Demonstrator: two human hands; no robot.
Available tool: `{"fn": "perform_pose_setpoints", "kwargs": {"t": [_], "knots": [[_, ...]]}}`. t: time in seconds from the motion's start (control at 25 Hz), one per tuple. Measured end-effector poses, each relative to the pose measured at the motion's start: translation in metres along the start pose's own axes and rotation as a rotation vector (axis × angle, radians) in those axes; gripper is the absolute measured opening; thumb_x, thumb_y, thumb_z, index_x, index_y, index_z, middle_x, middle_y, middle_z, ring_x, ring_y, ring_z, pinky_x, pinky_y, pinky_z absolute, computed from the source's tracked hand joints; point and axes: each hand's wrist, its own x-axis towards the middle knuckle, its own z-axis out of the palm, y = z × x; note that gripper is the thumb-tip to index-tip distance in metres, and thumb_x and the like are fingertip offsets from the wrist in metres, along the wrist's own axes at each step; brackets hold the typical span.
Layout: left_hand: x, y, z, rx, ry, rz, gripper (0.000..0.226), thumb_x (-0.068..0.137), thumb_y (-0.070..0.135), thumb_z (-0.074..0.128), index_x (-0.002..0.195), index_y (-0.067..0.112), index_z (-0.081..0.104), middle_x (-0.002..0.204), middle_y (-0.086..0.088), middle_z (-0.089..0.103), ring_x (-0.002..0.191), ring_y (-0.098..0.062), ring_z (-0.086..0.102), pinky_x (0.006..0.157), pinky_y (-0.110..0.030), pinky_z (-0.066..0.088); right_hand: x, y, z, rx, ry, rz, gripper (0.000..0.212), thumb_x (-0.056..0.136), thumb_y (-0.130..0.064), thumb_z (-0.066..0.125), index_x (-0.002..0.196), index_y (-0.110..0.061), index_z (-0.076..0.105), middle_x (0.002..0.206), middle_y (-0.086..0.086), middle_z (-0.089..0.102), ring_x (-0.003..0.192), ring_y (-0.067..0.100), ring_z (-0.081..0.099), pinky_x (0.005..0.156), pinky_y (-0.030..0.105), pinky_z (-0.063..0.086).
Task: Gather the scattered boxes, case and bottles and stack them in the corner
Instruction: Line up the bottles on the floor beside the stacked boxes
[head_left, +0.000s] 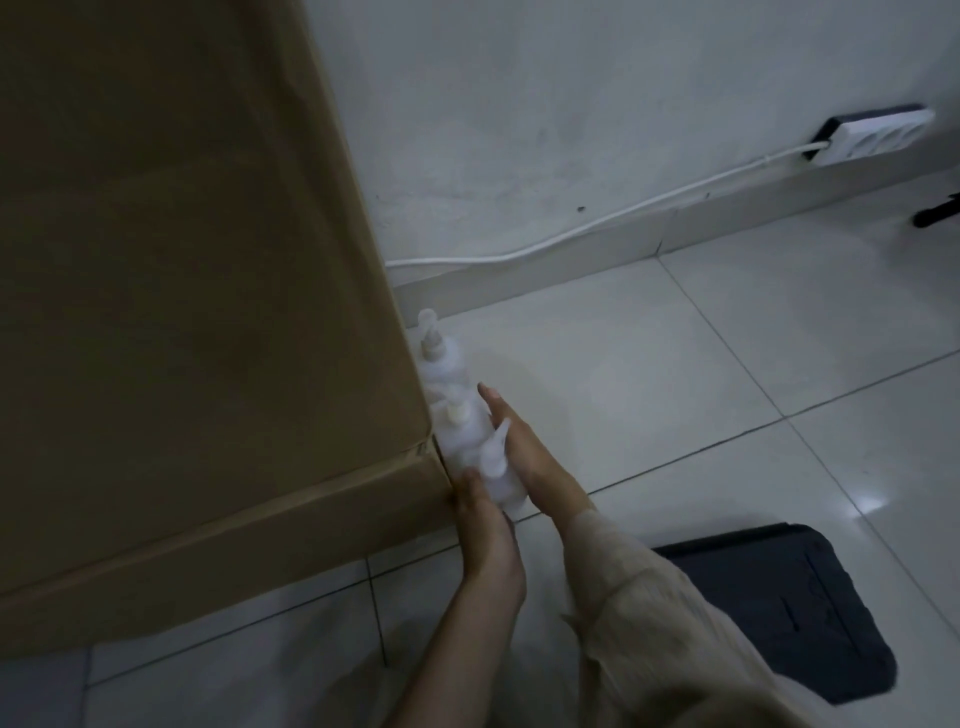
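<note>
Three white pump bottles stand in a row on the tiled floor against the side of a big cardboard box (182, 291). The far bottle (439, 358) stands free near the wall. The middle bottle (462, 426) and the near bottle (496, 470) sit between my hands. My right hand (511, 441) lies with straight fingers flat against their right side. My left hand (480, 512) touches the near bottle's base from the front, by the box's corner; its fingertips are hidden. A dark case (800, 608) lies on the floor at the lower right.
A white cable (597, 223) runs along the wall above the skirting to a power strip (872, 135) at the upper right. A dark object (937, 213) pokes in at the right edge. Glossy floor tiles stretch to the right of the bottles.
</note>
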Motion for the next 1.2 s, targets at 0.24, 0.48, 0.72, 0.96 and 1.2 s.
{"fn": "perform_pose_setpoints", "kwargs": {"t": [0.24, 0.48, 0.72, 0.96, 1.2], "knots": [[0.0, -0.008, 0.003, -0.169, 0.005, 0.002, 0.025, 0.093, 0.029, 0.046, 0.114, 0.017, 0.052, 0.119, -0.004, 0.057, 0.101, -0.014, 0.055, 0.089, -0.029, 0.038, 0.0, 0.011, -0.003, 0.172, 0.151, 0.09, 0.057, 0.095, -0.051, 0.027, 0.14, -0.019, 0.039, 0.147, 0.012, 0.038, 0.133, 0.024, 0.039, 0.114, 0.045, 0.029], [-0.008, -0.004, -0.006, -0.172, 0.112, -0.091, 0.041, 0.087, 0.035, 0.057, 0.118, 0.013, 0.041, 0.11, -0.002, 0.054, 0.099, -0.017, 0.056, 0.084, -0.026, 0.045, -0.003, 0.017, 0.005, 0.115, 0.15, 0.322, 0.076, 0.092, -0.06, 0.015, 0.129, -0.003, 0.051, 0.131, 0.02, 0.055, 0.121, 0.033, 0.052, 0.107, 0.039, 0.038], [0.003, 0.001, -0.01, -0.248, -0.157, -0.179, 0.064, 0.092, 0.046, 0.043, 0.142, 0.008, 0.032, 0.152, -0.015, 0.031, 0.136, -0.027, 0.038, 0.114, -0.038, 0.031, -0.011, 0.018, 0.008, 0.154, 0.089, 0.078, 0.049, 0.098, -0.045, 0.024, 0.102, -0.018, 0.064, 0.118, 0.018, 0.064, 0.109, 0.026, 0.061, 0.105, 0.043, 0.042], [0.017, -0.008, -0.003, -0.341, -0.189, -0.159, 0.069, 0.089, 0.049, 0.046, 0.144, 0.011, 0.028, 0.15, -0.011, 0.036, 0.134, -0.026, 0.041, 0.114, -0.044, 0.029, -0.004, 0.004, 0.014, -0.057, 0.129, 0.126, 0.06, 0.098, -0.048, 0.013, 0.134, -0.014, 0.047, 0.136, 0.015, 0.052, 0.125, 0.028, 0.049, 0.108, 0.04, 0.037], [0.039, 0.001, 0.021, -0.148, -0.112, -0.079, 0.067, 0.089, 0.055, 0.039, 0.141, 0.012, 0.034, 0.148, -0.01, 0.038, 0.135, -0.027, 0.039, 0.115, -0.041, 0.028, -0.005, -0.002, 0.004, -0.434, 0.203, -0.041, 0.036, 0.1, -0.031, 0.029, 0.106, -0.009, 0.056, 0.117, 0.015, 0.062, 0.092, 0.023, 0.057, 0.07, 0.027, 0.044]]}}
